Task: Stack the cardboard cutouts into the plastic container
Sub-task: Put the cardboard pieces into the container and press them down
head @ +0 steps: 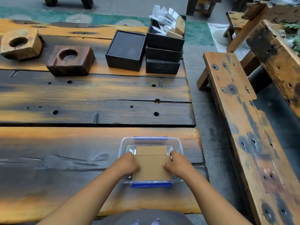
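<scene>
A clear plastic container point(124, 143) with blue clips on its far and near rims stands near the table's front right corner. A brown cardboard cutout point(151, 168) lies over the container's near half, tilted slightly up toward me. My left hand point(127, 164) grips its left edge and my right hand point(176, 164) grips its right edge. Beyond it, a second cardboard cutout point(151, 150) lies flat inside the container.
Black boxes point(126, 51) sit at the far right of the wooden table point(81, 143); the top box of a stack point(164, 41) holds paper and small cartons. Two wooden blocks with round hollows point(70, 60) stand far left. A long wooden bench point(240, 119) runs along the right.
</scene>
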Available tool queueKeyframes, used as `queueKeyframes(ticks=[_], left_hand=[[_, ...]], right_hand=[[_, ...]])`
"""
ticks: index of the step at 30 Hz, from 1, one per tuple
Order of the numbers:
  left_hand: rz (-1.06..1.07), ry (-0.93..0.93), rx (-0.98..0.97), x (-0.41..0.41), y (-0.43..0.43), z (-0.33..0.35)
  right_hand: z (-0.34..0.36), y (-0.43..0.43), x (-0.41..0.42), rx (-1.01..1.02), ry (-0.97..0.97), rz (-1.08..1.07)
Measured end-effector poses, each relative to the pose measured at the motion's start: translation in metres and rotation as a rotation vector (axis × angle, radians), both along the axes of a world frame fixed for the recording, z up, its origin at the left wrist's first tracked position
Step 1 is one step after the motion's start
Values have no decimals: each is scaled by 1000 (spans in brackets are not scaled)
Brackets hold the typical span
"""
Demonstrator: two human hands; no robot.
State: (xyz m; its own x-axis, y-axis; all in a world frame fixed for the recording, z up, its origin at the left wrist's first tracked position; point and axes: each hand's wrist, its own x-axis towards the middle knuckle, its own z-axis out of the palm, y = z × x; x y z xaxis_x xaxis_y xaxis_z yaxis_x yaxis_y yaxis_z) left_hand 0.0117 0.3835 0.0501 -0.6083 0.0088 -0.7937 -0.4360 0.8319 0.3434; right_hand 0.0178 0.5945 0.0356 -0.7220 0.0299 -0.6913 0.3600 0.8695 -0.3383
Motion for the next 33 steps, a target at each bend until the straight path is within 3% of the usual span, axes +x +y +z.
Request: queueKeyframes(ticks=[7,12,25,33], left_hand=[[107,-87,148,-17,5,-2],[46,-156,92,-27,7,-5],[50,-383,167,-41,1,-25],[136,-412,223,-40,3,-33]], right_hand=[[-5,1,-17,-163,-137,-94],[-16,3,-27,-203,-212,-133],[-22,10,-47,-316,-466,-148],[-29,6,-41,-359,-442,-234]])
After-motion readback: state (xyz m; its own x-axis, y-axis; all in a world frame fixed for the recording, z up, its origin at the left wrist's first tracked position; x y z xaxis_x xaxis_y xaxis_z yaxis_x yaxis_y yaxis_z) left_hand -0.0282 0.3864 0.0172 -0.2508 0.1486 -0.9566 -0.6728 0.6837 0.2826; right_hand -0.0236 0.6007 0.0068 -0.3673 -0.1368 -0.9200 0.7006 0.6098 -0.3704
